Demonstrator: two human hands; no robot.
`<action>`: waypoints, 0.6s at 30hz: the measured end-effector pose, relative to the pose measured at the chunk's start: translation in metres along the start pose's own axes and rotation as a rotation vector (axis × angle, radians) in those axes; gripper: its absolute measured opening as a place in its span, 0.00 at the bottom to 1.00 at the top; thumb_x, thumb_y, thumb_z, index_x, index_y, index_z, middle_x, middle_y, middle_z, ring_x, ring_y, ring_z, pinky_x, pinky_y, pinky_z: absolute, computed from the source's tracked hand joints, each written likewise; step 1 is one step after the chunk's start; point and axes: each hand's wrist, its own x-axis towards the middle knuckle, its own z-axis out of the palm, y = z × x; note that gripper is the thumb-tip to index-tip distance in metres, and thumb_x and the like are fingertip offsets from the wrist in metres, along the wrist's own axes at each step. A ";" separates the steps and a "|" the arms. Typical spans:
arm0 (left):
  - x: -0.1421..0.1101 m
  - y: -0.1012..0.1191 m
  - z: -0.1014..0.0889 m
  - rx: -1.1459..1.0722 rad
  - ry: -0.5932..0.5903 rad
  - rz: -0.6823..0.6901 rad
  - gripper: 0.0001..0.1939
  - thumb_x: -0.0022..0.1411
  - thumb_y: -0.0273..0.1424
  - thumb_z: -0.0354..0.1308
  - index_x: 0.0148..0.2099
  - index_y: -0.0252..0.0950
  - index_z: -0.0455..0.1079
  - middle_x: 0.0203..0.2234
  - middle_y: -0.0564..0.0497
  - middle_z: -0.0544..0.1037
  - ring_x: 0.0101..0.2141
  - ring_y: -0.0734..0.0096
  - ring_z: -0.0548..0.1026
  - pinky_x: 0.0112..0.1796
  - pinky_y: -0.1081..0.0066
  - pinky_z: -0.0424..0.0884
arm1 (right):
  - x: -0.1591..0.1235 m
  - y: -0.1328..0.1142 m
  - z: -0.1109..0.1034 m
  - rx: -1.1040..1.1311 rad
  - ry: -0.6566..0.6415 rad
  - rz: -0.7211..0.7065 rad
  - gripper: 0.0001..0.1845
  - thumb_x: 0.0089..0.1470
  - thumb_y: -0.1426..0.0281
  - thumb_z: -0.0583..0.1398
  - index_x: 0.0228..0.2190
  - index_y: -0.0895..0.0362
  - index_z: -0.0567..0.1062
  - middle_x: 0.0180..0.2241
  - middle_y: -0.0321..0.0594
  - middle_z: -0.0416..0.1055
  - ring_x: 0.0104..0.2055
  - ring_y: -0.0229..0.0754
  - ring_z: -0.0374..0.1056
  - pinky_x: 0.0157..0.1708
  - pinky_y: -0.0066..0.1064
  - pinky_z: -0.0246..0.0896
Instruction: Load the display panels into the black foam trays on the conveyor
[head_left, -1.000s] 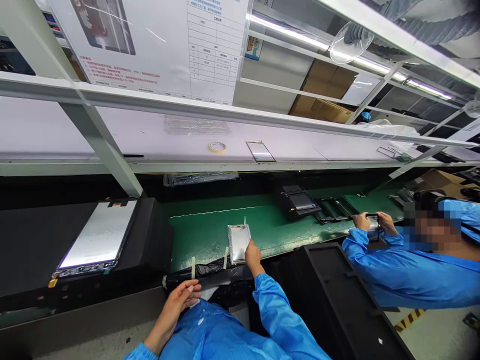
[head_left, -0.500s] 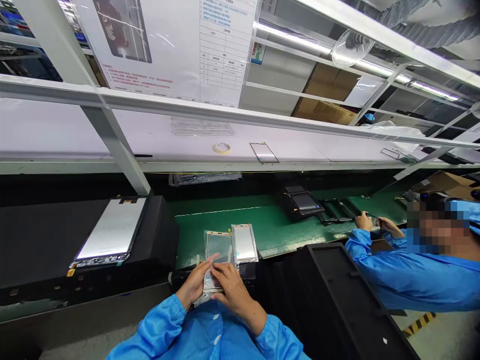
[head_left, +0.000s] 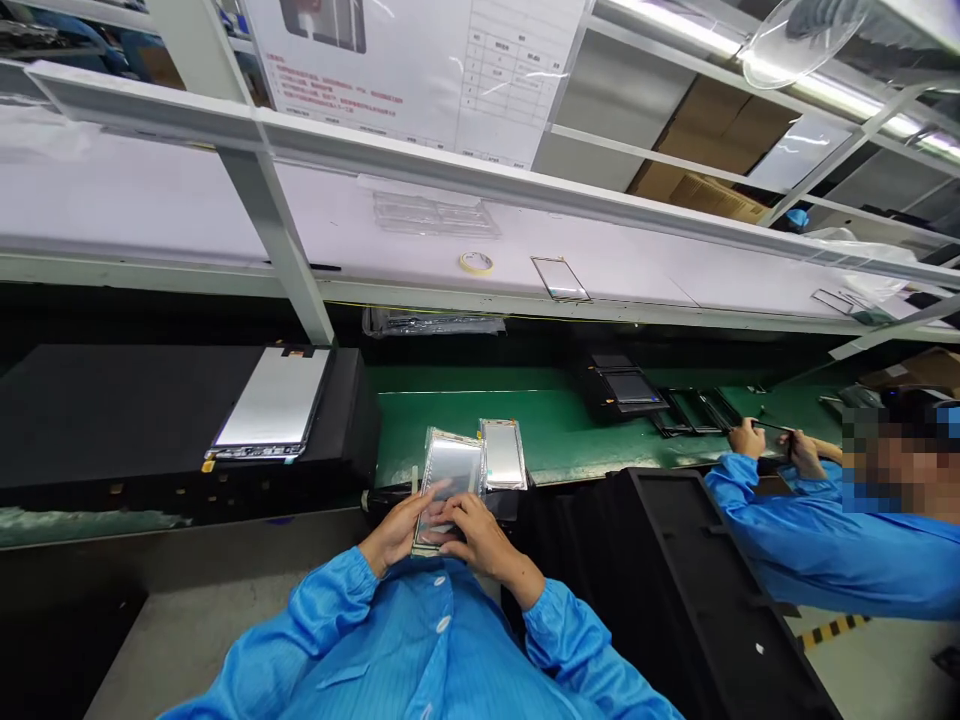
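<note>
A thin display panel [head_left: 455, 462] with a clear, shiny front tilts up in front of my body. My left hand [head_left: 396, 530] is closed around its lower left edge. Curled over the lower right part of the panel, my right hand [head_left: 480, 535] has its fingertips on the front face; the thumb side is near the bottom edge. A second display panel [head_left: 504, 455], pale with a metallic rim, lies just to the right on the bench edge. Parts of the held panel's lower end are hidden by my fingers.
A larger display panel [head_left: 274, 405] rests on a black box [head_left: 112, 410] at left. Black stacked trays [head_left: 720, 580] stand at right, with a co-worker's sleeve [head_left: 795, 540] beyond. Frames [head_left: 690, 410] lie on the green bench [head_left: 480, 390]. A tape roll [head_left: 476, 263] sits on the shelf.
The whole view has shifted, with the scene sitting higher and farther right. The held panel now reflects more light. Both hands stay on it, with the right fingers slightly moved.
</note>
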 end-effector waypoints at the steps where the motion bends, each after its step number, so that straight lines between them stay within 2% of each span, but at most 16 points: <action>1: -0.001 0.000 -0.001 -0.006 -0.006 -0.004 0.26 0.66 0.34 0.64 0.63 0.33 0.69 0.34 0.42 0.82 0.27 0.70 0.78 0.20 0.79 0.68 | -0.001 -0.001 0.001 -0.018 0.004 -0.026 0.22 0.55 0.61 0.69 0.48 0.54 0.74 0.47 0.44 0.71 0.49 0.46 0.65 0.49 0.40 0.65; 3: -0.002 -0.001 -0.002 -0.028 -0.011 -0.012 0.30 0.67 0.35 0.63 0.68 0.35 0.64 0.36 0.40 0.83 0.30 0.66 0.81 0.21 0.79 0.68 | -0.003 -0.005 0.004 -0.085 0.003 -0.098 0.09 0.61 0.65 0.64 0.42 0.56 0.73 0.43 0.43 0.71 0.46 0.44 0.66 0.45 0.36 0.66; 5: -0.004 -0.002 -0.004 -0.048 0.001 -0.017 0.33 0.68 0.34 0.61 0.71 0.38 0.57 0.40 0.37 0.83 0.33 0.62 0.82 0.22 0.77 0.71 | -0.008 -0.010 0.010 -0.195 0.009 -0.167 0.05 0.66 0.69 0.58 0.38 0.57 0.72 0.40 0.43 0.71 0.43 0.43 0.66 0.40 0.33 0.66; 9: -0.014 -0.006 -0.003 0.004 0.003 -0.035 0.36 0.71 0.35 0.56 0.75 0.39 0.47 0.42 0.36 0.83 0.33 0.59 0.83 0.27 0.71 0.76 | -0.015 -0.016 0.024 -0.348 0.056 -0.194 0.09 0.69 0.71 0.50 0.38 0.57 0.68 0.36 0.44 0.72 0.37 0.42 0.68 0.34 0.32 0.64; 14: -0.030 -0.008 -0.001 0.136 -0.069 0.011 0.38 0.69 0.41 0.60 0.74 0.40 0.50 0.41 0.39 0.83 0.36 0.59 0.82 0.34 0.68 0.77 | -0.011 -0.023 0.030 -0.343 0.104 -0.087 0.09 0.70 0.71 0.47 0.39 0.57 0.66 0.32 0.41 0.73 0.31 0.41 0.70 0.29 0.31 0.61; 16: -0.036 -0.005 -0.006 0.206 -0.139 0.022 0.41 0.67 0.46 0.61 0.74 0.39 0.50 0.42 0.40 0.83 0.38 0.58 0.82 0.37 0.66 0.76 | -0.007 -0.031 0.028 -0.304 0.100 -0.085 0.08 0.70 0.70 0.48 0.41 0.57 0.66 0.34 0.43 0.74 0.32 0.42 0.71 0.29 0.31 0.61; 18: -0.042 -0.001 -0.014 0.266 -0.286 0.005 0.49 0.59 0.49 0.68 0.74 0.41 0.50 0.43 0.41 0.82 0.41 0.55 0.81 0.41 0.63 0.76 | -0.004 -0.041 0.023 -0.244 0.075 -0.117 0.08 0.70 0.69 0.50 0.42 0.58 0.67 0.36 0.43 0.75 0.34 0.42 0.72 0.30 0.30 0.61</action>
